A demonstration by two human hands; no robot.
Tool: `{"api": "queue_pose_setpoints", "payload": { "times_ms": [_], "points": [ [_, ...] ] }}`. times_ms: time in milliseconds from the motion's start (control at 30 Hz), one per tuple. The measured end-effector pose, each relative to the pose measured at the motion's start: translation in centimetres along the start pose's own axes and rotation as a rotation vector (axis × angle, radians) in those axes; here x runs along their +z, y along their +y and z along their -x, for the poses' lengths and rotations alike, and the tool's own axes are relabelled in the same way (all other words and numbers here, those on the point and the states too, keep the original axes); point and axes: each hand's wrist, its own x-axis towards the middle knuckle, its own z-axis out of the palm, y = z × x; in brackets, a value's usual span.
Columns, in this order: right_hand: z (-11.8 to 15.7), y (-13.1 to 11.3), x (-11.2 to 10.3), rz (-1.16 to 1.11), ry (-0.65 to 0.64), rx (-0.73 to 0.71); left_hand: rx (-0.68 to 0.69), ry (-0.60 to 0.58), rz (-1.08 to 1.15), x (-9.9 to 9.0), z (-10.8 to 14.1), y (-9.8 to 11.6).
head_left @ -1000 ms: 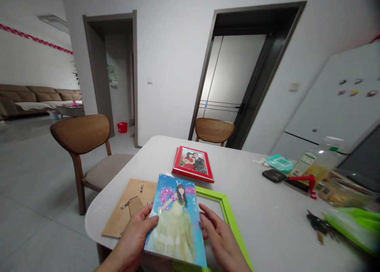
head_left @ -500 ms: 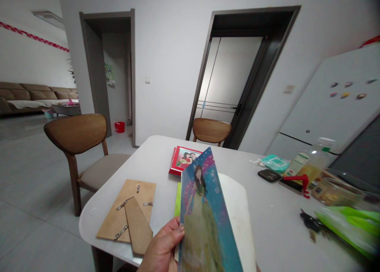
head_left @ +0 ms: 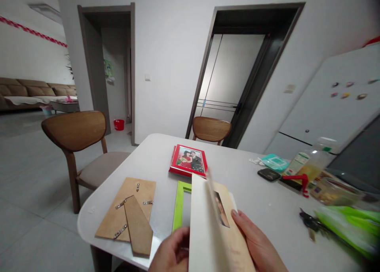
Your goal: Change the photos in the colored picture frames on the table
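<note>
An opened booklet (head_left: 237,240) with cream pages and a small photo on one page is between my hands, one leaf blurred in mid-turn. My left hand (head_left: 172,250) is curled at its left edge, fingers partly hidden. My right hand (head_left: 257,240) grips its right side, thumb on the page. Partly behind the booklet lies a green frame (head_left: 178,204). Left of it rests a brown backing board (head_left: 111,220) with metal clips and a stand leg (head_left: 138,228). Farther back sits a red frame (head_left: 191,160) with a picture of a couple.
On the right of the white table (head_left: 228,163) are a black case (head_left: 268,175), a teal packet (head_left: 274,162), a bottle (head_left: 314,161), a plastic container (head_left: 335,191), keys (head_left: 310,220) and a green bag (head_left: 353,228). Wooden chairs (head_left: 75,131) stand at the left and far side.
The blue picture of a woman in a gown no longer shows; cream pages face me instead. My right hand has come into view at the right side. More of the red and green frames is visible.
</note>
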Motion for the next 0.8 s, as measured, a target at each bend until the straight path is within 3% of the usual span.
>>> {"api": "queue_pose_setpoints", "payload": {
  "times_ms": [133, 300, 467, 567, 667, 733, 800],
  "points": [
    [-0.7, -0.7, -2.2, -0.028, 0.025, 0.040, 0.115, 0.236, -0.453, -2.0, -0.1, 0.7],
    [-2.4, -1.1, -2.8, -0.122, -0.033, 0.149, 0.241, 0.030, -0.905, -3.0, -0.8, -2.2],
    [-3.2, -0.8, -1.8, -0.006, -0.110, 0.101, 0.392, -0.093, -1.142, -3.7, -1.4, -4.5],
    [-3.6, -0.9, -1.8, 0.268, -0.133, -0.021, 0.406, -0.124, -1.210, -3.8, -1.4, -4.2],
    [-3.8, -1.2, -2.2, 0.803, -0.022, -0.215, 0.394, -0.128, -1.249, -3.6, -1.2, -3.2],
    [-3.6, -1.4, -2.4, 1.144, 0.059, -0.245, 0.349, -0.138, -1.281, -3.2, -1.1, -2.4],
    [-3.2, -1.2, -2.3, 1.337, 0.089, -0.216, 0.277, -0.163, -1.321, -2.7, -1.2, -1.7]
  ]
}}
